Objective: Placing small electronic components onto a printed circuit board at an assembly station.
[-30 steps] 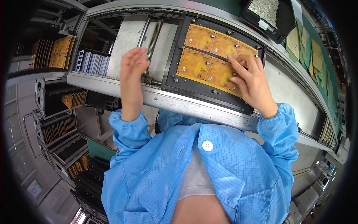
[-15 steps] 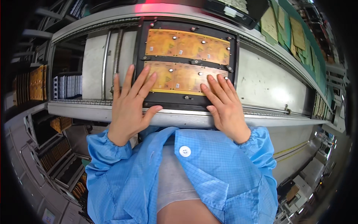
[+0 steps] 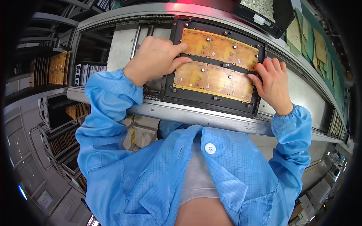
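Observation:
Two long amber circuit board panels lie in a black frame-like fixture, an upper panel and a lower panel. My left hand is at the fixture's left side, fingers curled, with thumb and forefinger closing in at the gap between the panels. At the opposite end of that gap, my right hand bends its thumb and fingers together at the fixture's right edge. What either hand pinches is hidden under the fingers. A small black clip shows midway along the gap, and another clip below the lower panel.
The fixture sits on a metal conveyor with a front rail. A black bin of small pale pieces stands behind it. Green and tan sheets lie at the far right. Racked amber boards stand at the left.
Both hands have gone from lying flat on the lower panel to curling at the two ends of the gap between the panels. The view has shifted, so the fixture appears farther right.

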A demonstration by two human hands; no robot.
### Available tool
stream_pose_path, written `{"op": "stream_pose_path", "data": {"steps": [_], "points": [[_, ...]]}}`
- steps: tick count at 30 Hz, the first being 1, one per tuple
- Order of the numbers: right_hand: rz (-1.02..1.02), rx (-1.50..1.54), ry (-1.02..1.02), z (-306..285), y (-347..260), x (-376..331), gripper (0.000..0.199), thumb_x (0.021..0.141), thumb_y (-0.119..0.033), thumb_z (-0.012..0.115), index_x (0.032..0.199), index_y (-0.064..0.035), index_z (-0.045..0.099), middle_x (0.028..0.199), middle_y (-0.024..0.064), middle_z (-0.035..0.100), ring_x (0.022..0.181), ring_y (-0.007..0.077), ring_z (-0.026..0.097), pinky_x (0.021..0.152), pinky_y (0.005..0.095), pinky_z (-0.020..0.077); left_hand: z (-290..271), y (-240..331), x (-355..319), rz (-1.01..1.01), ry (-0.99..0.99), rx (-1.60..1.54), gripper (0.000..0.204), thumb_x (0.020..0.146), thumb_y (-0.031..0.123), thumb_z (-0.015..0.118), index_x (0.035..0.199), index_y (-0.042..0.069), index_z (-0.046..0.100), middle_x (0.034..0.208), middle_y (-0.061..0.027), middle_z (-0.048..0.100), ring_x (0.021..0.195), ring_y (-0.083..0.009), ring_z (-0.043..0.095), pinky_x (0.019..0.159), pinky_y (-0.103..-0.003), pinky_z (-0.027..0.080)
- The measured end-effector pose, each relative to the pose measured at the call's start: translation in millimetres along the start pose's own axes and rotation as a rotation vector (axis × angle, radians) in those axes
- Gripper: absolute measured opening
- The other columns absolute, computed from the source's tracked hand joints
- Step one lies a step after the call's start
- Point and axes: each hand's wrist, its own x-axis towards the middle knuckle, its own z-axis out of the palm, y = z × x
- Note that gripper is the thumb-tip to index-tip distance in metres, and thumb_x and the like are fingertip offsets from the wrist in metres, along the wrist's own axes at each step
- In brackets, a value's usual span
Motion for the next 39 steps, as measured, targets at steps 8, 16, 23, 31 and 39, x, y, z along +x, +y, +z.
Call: {"op": "stream_pose_path", "data": {"steps": [8, 16, 23, 31, 39], "points": [[0.027, -0.008, 0.001, 13, -4, 0, 0.015, 0.086, -0.020, 0.068, 0.086, -0.0087, 0.057, 0.085, 0.0070, 0.052, 0.083, 0.0276, 0.052, 0.078, 0.0400, 0.0386, 20, -2, 1, 0.032, 0.112, -0.064, 0.028, 0.095, 0.027, 0.060, 0.075, 0.008, 0.062, 0.056, -0.0104, 0.061, 0.054, -0.0305, 0.063, 0.050, -0.042, 0.049], [0.145, 0.017, 0.043, 21, -7, 0, 0.013, 0.088, -0.018, 0.066, 0.080, -0.0089, 0.061, 0.082, 0.0077, 0.054, 0.082, 0.0283, 0.053, 0.076, 0.0412, 0.0383, 0, 29, -1, -0.310, 0.204, -0.119, 0.044, 0.082, 0.033, 0.079, 0.107, 0.005, 0.056, 0.093, -0.0164, 0.058, 0.075, -0.0340, 0.060, 0.065, -0.040, 0.051], [0.389, -0.131, -0.428, 3, -14, 20, 0.033, 0.094, -0.025, 0.058, 0.067, -0.0064, 0.065, 0.072, 0.0148, 0.067, 0.075, 0.0345, 0.064, 0.072, 0.0486, 0.0449, 38, 29, -25, -0.594, 0.119, -0.837, 0.048, 0.084, 0.027, 0.079, 0.121, 0.013, 0.051, 0.105, -0.0140, 0.051, 0.087, -0.0264, 0.058, 0.079, -0.035, 0.050], [-0.246, 0.031, 0.043, 32, -26, 55, 0.030, 0.088, -0.034, 0.069, 0.074, -0.0077, 0.063, 0.066, 0.0060, 0.059, 0.075, 0.0281, 0.063, 0.069, 0.0401, 0.0518, 44, 22, -21, -0.483, 0.154, -0.708, 0.056, 0.079, 0.032, 0.082, 0.128, 0.023, 0.057, 0.122, -0.0179, 0.042, 0.120, -0.0340, 0.046, 0.097, -0.037, 0.047], [0.392, 0.139, -0.302, 27, -59, 64, 0.057, 0.100, -0.044, 0.049, 0.066, -0.0025, 0.068, 0.068, 0.0216, 0.066, 0.063, 0.0397, 0.065, 0.060, 0.0490, 0.0522, 48, 20, -18, -0.536, 0.141, -0.738, 0.059, 0.076, 0.038, 0.083, 0.128, 0.029, 0.056, 0.129, -0.0196, 0.041, 0.125, -0.0397, 0.039, 0.105, -0.044, 0.040]]}}
